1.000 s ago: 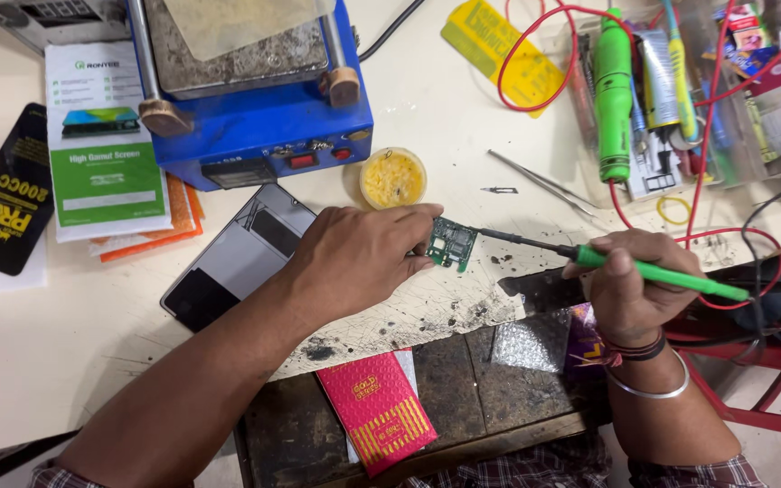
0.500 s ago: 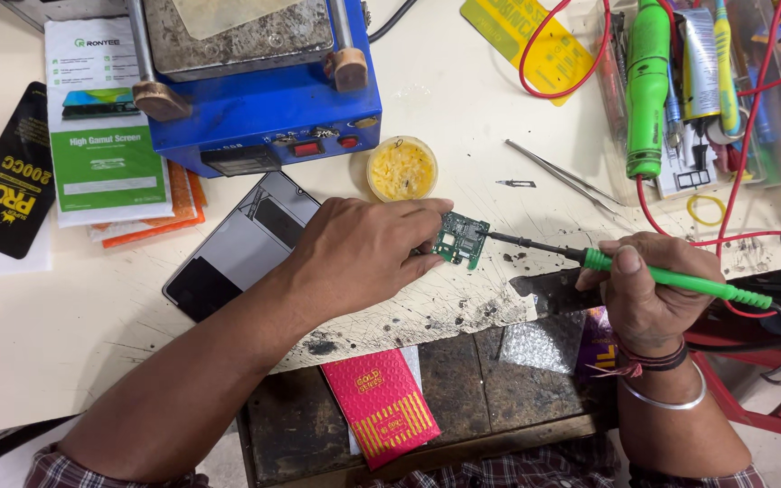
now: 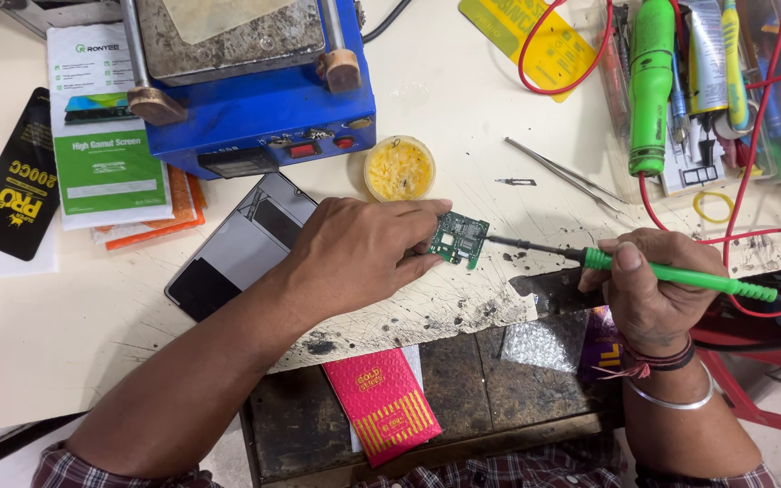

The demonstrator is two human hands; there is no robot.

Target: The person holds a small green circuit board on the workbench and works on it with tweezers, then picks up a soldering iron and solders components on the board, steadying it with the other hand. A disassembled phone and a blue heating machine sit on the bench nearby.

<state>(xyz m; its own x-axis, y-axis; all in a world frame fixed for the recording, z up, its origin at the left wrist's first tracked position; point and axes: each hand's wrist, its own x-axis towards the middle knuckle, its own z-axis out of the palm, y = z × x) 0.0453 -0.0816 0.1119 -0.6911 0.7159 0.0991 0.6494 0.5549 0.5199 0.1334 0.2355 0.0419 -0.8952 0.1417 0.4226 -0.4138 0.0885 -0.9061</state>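
Soldering step in hand. The left hand point(image 3: 354, 253) pinches the small green circuit board point(image 3: 459, 239) at the desk point(image 3: 463, 99) front edge. The right hand point(image 3: 648, 289) is closed around the soldering iron point(image 3: 680, 274), tip at the board's right edge. Next move likely calls for steady tip contact. Flux tin point(image 3: 399, 168), tweezers point(image 3: 562, 172) and phone point(image 3: 237, 246) lie nearby, clear of the tip.

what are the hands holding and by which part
The left hand pinches the small green circuit board by its left edge. The right hand grips the green-handled soldering iron along its handle.
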